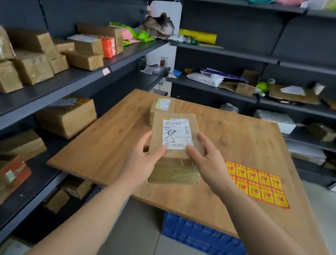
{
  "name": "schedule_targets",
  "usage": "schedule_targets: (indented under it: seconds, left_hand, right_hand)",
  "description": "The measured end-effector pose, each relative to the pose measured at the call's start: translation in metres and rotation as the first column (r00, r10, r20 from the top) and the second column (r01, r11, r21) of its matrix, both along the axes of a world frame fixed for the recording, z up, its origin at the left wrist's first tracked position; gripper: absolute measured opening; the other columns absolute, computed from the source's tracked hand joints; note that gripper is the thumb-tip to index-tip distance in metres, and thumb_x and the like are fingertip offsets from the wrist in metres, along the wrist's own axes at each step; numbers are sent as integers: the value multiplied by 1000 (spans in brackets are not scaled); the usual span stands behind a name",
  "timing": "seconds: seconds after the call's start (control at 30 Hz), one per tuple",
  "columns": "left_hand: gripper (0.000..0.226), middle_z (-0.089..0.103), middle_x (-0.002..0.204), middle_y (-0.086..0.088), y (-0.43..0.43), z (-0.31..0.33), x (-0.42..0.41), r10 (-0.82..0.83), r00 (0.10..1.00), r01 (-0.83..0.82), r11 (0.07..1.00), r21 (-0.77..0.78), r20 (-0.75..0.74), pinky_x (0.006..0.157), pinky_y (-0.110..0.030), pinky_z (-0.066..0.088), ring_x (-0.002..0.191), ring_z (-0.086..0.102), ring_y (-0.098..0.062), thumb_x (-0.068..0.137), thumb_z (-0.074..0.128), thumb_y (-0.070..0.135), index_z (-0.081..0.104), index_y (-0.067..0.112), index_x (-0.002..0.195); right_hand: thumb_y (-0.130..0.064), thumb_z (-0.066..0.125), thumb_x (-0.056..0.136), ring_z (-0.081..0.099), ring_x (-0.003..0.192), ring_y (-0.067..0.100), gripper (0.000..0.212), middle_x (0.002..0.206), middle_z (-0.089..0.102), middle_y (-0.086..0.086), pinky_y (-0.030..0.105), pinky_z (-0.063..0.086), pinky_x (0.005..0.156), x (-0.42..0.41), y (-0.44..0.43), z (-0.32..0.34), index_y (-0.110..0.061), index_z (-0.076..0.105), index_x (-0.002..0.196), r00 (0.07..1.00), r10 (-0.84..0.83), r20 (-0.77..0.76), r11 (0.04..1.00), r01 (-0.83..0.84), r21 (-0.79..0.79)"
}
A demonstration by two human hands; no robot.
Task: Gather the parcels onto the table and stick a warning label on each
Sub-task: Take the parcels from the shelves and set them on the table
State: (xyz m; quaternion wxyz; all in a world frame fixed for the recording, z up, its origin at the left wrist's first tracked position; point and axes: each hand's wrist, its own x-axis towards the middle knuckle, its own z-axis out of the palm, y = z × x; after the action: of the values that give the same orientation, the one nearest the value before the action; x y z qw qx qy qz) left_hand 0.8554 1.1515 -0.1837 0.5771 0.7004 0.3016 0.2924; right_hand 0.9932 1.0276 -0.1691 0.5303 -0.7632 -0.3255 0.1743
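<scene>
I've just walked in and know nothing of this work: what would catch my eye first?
The left hand and the right hand grip a brown parcel with a white shipping label, at the middle of the wooden table. Right of it on the table lies a red-and-yellow sheet of warning labels. Dark shelves on the left hold more brown boxes.

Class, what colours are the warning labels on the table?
The warning labels are yellow with red markings; head view.

Blue plastic crate [200, 238] at lower centre, dark metal shelving [233, 25] across the top, long yellow box [197, 36] at upper centre, green bags [143, 36] just left of it, grey tiled floor [139, 236] below.
</scene>
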Motion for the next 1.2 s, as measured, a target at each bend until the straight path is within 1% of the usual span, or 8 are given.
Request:
schedule_targets:
  seconds: [0.23, 0.43, 0.57, 0.73, 0.83, 0.97, 1.13, 1.2]
  left_hand:
    - [42, 64, 110, 23, 47, -17, 118, -31, 998, 28, 999, -44, -54, 88, -27, 49, 104, 59, 1, 81, 68, 43, 50, 52, 118]
    - [53, 66, 112, 20, 93, -44, 200, -80, 995, 74, 993, -95, -61, 89, -27, 50, 102, 61, 3, 84, 69, 33, 49, 32, 133]
    - [37, 67, 111, 20, 131, -61, 245, -146, 986, 137, 985, -104, -86, 82, -19, 49, 100, 62, 4, 85, 68, 28, 57, 38, 119]
    - [42, 61, 106, 29, 178, -82, 293, -159, 977, 143, 982, -122, -139, 78, -14, 46, 93, 58, 14, 84, 70, 29, 48, 46, 116]
    - [50, 59, 108, 26, 201, -96, 315, -173, 969, 152, 980, -130, -174, 76, -11, 44, 96, 57, 12, 85, 70, 28, 49, 36, 129]
    - [60, 59, 122, 12, 222, -115, 338, -182, 960, 156, 979, -135, -213, 84, -15, 41, 106, 55, 1, 86, 69, 25, 43, 24, 140]
    - [64, 55, 134, 8, 238, -134, 358, -208, 939, 178, 976, -129, -275, 104, -32, 42, 120, 51, -8, 87, 67, 23, 37, 22, 144]
    - [65, 55, 133, 9, 242, -139, 362, -212, 934, 185, 976, -118, -286, 104, -31, 42, 118, 52, -7, 87, 67, 21, 36, 23, 144]
  right_hand:
    - [-38, 61, 88, 59, 104, 2, 62, 121, 59, -16, 25, 48, 87, 116, 41, -18, -29, 34, 142, 999, -7, -45, 1000, 7, -12]
    - [-36, 61, 87, 64, 90, -2, 37, 110, 65, -17, 25, 52, 79, 193, 81, -45, -35, 49, 121, 995, -17, -99, 999, 12, -43]
    - [-38, 63, 86, 60, 107, 5, 62, 126, 59, -11, 32, 50, 92, 235, 115, -66, -23, 38, 141, 989, -51, -140, 996, 41, -75]
    - [-38, 65, 86, 57, 99, -6, 69, 124, 57, -15, 11, 45, 75, 275, 157, -91, -23, 32, 145, 979, -127, -160, 987, 109, -115]
    - [-36, 65, 86, 58, 89, -14, 68, 113, 57, -21, 5, 45, 68, 294, 180, -105, -21, 32, 144, 971, -151, -186, 983, 127, -134]
    - [-36, 65, 86, 52, 116, 6, 73, 137, 50, -7, 29, 45, 98, 312, 201, -122, -20, 28, 147, 962, -185, -202, 974, 153, -167]
    - [-37, 64, 87, 51, 118, 9, 74, 139, 48, -7, 32, 45, 100, 329, 216, -142, -22, 25, 148, 958, -191, -215, 967, 145, -211]
    - [-35, 65, 87, 52, 118, 9, 74, 138, 48, -6, 30, 45, 99, 333, 220, -150, -22, 24, 148, 956, -192, -223, 965, 142, -221]
